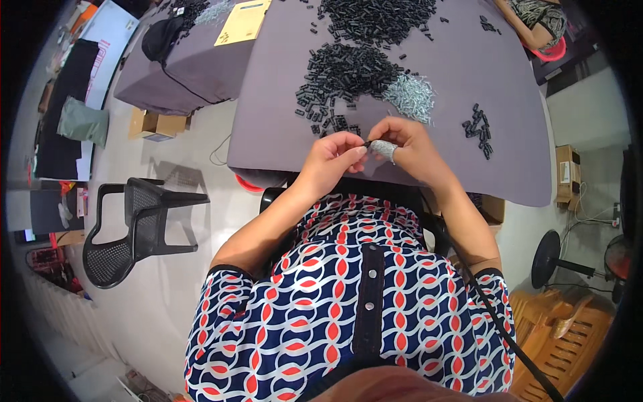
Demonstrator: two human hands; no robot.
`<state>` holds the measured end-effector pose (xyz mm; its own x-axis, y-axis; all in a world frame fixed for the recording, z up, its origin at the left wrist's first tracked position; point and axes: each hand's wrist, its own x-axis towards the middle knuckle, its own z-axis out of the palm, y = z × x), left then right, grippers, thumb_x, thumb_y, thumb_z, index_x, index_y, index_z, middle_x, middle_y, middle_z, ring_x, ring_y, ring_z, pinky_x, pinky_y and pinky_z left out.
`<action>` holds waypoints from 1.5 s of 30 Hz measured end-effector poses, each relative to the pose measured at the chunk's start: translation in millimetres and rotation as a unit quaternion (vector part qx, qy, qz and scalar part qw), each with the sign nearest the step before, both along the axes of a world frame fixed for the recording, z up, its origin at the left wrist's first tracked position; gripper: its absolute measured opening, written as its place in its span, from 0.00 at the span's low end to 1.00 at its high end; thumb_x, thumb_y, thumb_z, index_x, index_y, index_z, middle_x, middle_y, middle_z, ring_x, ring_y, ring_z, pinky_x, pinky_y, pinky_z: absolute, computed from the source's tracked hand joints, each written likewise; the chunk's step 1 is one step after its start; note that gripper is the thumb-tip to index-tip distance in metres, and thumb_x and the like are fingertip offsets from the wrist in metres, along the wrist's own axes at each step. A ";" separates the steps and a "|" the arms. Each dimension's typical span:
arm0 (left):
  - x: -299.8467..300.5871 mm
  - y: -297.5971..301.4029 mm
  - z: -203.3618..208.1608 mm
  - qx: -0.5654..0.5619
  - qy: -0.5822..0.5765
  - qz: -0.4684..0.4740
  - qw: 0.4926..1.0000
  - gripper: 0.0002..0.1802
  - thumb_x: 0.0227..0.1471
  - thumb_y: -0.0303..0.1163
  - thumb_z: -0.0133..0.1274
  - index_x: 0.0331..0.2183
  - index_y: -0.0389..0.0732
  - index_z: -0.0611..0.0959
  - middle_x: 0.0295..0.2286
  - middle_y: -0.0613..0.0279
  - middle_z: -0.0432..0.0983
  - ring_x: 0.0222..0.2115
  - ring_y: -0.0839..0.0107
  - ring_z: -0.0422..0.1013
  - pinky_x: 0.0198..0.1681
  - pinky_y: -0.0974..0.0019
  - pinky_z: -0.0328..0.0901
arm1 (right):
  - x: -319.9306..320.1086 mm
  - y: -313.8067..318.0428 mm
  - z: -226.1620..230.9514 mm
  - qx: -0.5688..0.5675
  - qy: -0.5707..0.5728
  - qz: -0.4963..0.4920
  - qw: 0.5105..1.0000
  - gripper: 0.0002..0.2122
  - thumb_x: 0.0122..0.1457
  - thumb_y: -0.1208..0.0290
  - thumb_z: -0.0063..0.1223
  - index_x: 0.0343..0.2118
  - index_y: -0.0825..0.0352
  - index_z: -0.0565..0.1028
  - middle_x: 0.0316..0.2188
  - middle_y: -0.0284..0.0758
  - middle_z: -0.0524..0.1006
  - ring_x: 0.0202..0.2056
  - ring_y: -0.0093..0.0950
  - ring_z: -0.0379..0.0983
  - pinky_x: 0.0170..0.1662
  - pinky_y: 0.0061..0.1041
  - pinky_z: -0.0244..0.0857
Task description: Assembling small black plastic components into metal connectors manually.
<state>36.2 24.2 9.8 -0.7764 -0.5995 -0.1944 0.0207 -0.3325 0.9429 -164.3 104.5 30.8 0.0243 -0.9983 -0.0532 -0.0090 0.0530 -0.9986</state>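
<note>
Close together at the table's near edge, my two hands meet over a small black piece [367, 143]. My left hand [333, 159] pinches it between thumb and fingertips. From the other side my right hand [408, 149] has its fingertips closed at the same piece; a grey-white wrapping covers one of its fingers. Just beyond them lies a large heap of small black cylindrical parts [348, 74], some scattered toward my left hand. Beside that heap, past my right hand, is a pile of small silvery pieces [410, 98]. How the held piece is made is hidden by my fingers.
The cloth-covered table [495, 87] carries another black heap [378, 19] farther off and a small group [477, 131] at right. A person's arm [536, 33] rests at the far right corner. At left stand a black plastic chair [147, 224] and a cardboard box [157, 124].
</note>
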 end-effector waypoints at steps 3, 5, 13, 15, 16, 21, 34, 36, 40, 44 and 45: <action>-2.0 1.3 1.3 -0.007 0.003 -0.005 1.000 0.09 0.61 0.29 0.53 0.42 0.36 0.79 0.32 0.63 0.79 0.29 0.77 0.75 0.35 0.75 0.70 | -3.5 3.1 3.8 0.013 -0.057 -0.005 0.998 0.05 0.59 0.82 0.54 0.38 0.70 0.75 0.32 0.28 0.77 0.35 0.17 0.74 0.38 0.17 0.68; -1.5 1.9 3.7 -0.020 -0.006 -0.015 1.000 0.09 0.61 0.29 0.53 0.42 0.35 0.79 0.32 0.63 0.79 0.30 0.77 0.74 0.36 0.74 0.70 | -4.9 3.0 4.1 0.015 -0.055 0.011 0.998 0.06 0.58 0.83 0.54 0.38 0.70 0.76 0.33 0.28 0.77 0.35 0.17 0.74 0.39 0.18 0.68; 0.9 5.7 7.4 -0.066 0.003 0.020 0.998 0.09 0.60 0.26 0.54 0.42 0.34 0.80 0.32 0.65 0.78 0.30 0.79 0.74 0.36 0.75 0.71 | 1.6 0.3 20.5 -0.063 0.078 0.007 0.995 0.06 0.57 0.84 0.54 0.37 0.72 0.76 0.36 0.28 0.73 0.37 0.17 0.73 0.41 0.18 0.68; 1.2 6.2 8.1 -0.066 0.007 0.032 0.997 0.09 0.59 0.26 0.54 0.42 0.34 0.80 0.32 0.65 0.78 0.30 0.80 0.74 0.36 0.76 0.70 | 1.5 -0.3 23.4 -0.049 0.101 0.015 0.994 0.06 0.57 0.85 0.54 0.37 0.72 0.76 0.36 0.28 0.73 0.37 0.17 0.72 0.41 0.18 0.68; 0.7 6.0 11.2 -0.079 -0.009 0.031 0.996 0.09 0.59 0.26 0.54 0.42 0.34 0.81 0.32 0.66 0.78 0.30 0.80 0.74 0.36 0.76 0.70 | 1.0 -0.2 23.7 -0.040 0.110 0.017 0.993 0.06 0.56 0.85 0.55 0.37 0.72 0.76 0.35 0.28 0.73 0.37 0.17 0.72 0.41 0.18 0.68; 1.2 9.1 8.5 -0.107 -0.043 0.033 0.993 0.09 0.59 0.26 0.55 0.42 0.33 0.82 0.32 0.66 0.78 0.28 0.80 0.73 0.34 0.76 0.69 | 2.7 0.9 31.6 -0.067 0.210 0.033 0.975 0.07 0.53 0.85 0.55 0.36 0.72 0.76 0.33 0.31 0.74 0.36 0.19 0.73 0.40 0.20 0.68; -7.4 6.6 -3.3 -0.031 -0.038 -0.016 0.999 0.08 0.57 0.28 0.56 0.39 0.35 0.83 0.27 0.67 0.78 0.24 0.81 0.69 0.29 0.77 0.64 | 0.5 14.2 24.2 -0.094 0.251 0.016 0.963 0.11 0.52 0.86 0.52 0.38 0.70 0.77 0.34 0.34 0.78 0.36 0.23 0.75 0.39 0.22 0.68; -8.6 6.3 -3.0 -0.002 -0.033 -0.017 0.999 0.08 0.57 0.28 0.57 0.38 0.36 0.83 0.27 0.66 0.78 0.24 0.81 0.69 0.28 0.77 0.64 | 0.7 16.4 18.8 -0.101 0.235 0.014 0.967 0.14 0.51 0.86 0.53 0.41 0.69 0.79 0.35 0.34 0.79 0.35 0.24 0.76 0.40 0.23 0.69; -13.2 6.0 4.7 0.056 0.003 0.049 0.997 0.07 0.57 0.29 0.57 0.38 0.37 0.83 0.27 0.64 0.79 0.24 0.79 0.71 0.29 0.76 0.66 | -4.1 18.2 4.6 -0.064 0.065 -0.066 0.994 0.21 0.56 0.85 0.52 0.53 0.65 0.75 0.41 0.34 0.79 0.39 0.22 0.75 0.44 0.23 0.68; -13.3 6.6 10.7 0.087 0.012 0.066 0.994 0.06 0.57 0.28 0.57 0.37 0.36 0.82 0.26 0.64 0.79 0.23 0.80 0.71 0.28 0.76 0.67 | -9.2 11.9 17.2 -0.097 0.133 -0.049 0.985 0.17 0.59 0.82 0.51 0.52 0.67 0.75 0.40 0.34 0.78 0.42 0.21 0.73 0.46 0.22 0.67; -13.5 7.0 11.6 0.087 0.012 0.065 0.994 0.06 0.57 0.28 0.57 0.37 0.36 0.82 0.26 0.64 0.79 0.23 0.80 0.71 0.28 0.76 0.67 | -8.6 10.9 20.4 -0.098 0.134 -0.050 0.985 0.17 0.59 0.82 0.51 0.52 0.67 0.75 0.40 0.34 0.78 0.42 0.21 0.73 0.46 0.22 0.67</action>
